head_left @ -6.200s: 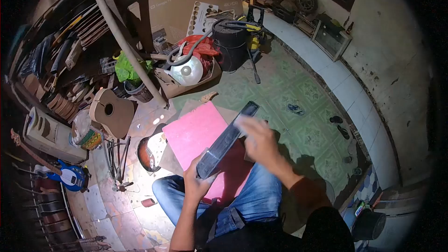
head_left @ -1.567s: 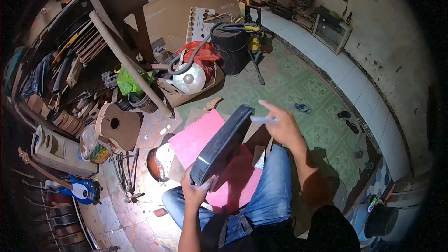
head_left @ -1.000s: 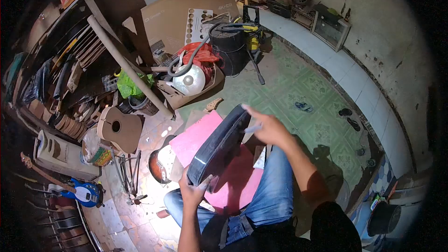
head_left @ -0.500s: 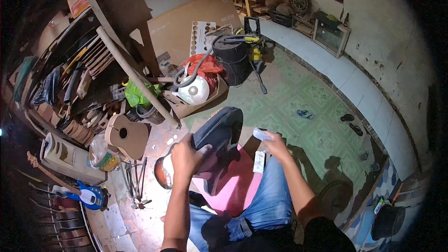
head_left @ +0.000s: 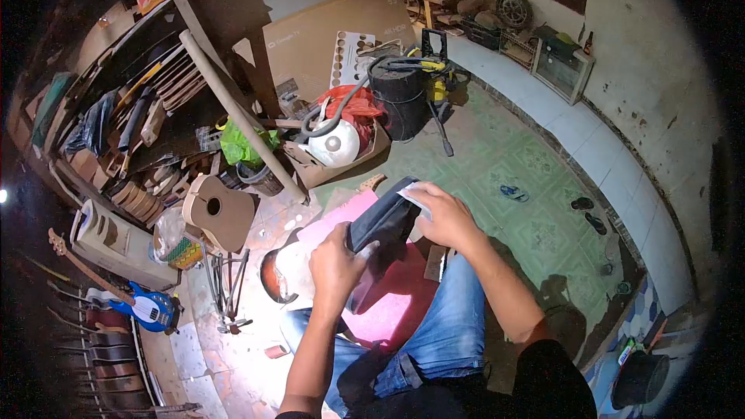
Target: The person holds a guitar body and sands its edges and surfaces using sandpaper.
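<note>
My left hand is closed around the edge of a dark guitar body, which is tilted up above my lap. In my right hand is a folded pale sheet that looks like sandpaper, pressed against the far end of the guitar body's side. Beneath the guitar body lies a pink sheet across my legs. A small white block rests by my right thigh. Part of the guitar body's lower face is in shadow.
An unfinished acoustic guitar body and a metal stand are on the left, with a blue electric guitar beyond. Ahead stand a cardboard box and a black drum. Sandals lie on the green tiles.
My right hand has moved left and forward, bringing the pale sheet onto the guitar body. The guitar body has turned in my left hand, showing more of its side.
</note>
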